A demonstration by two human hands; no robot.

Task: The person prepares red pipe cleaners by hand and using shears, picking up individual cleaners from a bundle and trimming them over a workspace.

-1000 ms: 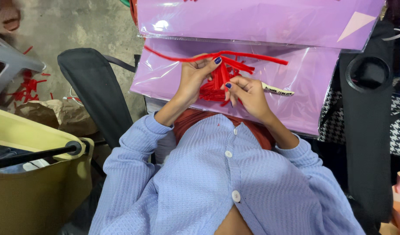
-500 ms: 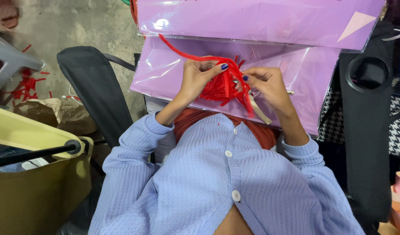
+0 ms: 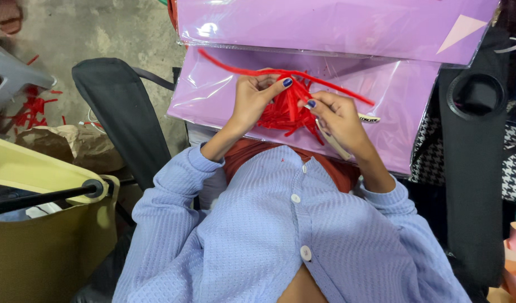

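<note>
Since the prior frame, the long red strip is swung flatter: earlier it rose steeply up-left from the bundle, now it is stretched across, from upper left over the hands to lower right. The right hand is shifted a bit left, closer to the left hand.

The red ribbon bundle is held between both hands, over the purple wrapped sheet on the lap. Long axis of the strip runs approx. left-to-right, sloping down to the right. The bundle lies just right of the left fingers and left of the right thumb; both hands touch it.

Left fingers are curled shut on the bundle, thumb pressed on top. Right fingers are pinched closed on the ribbon; a pale stick-like tool shows under that hand, grip unclear.
</note>
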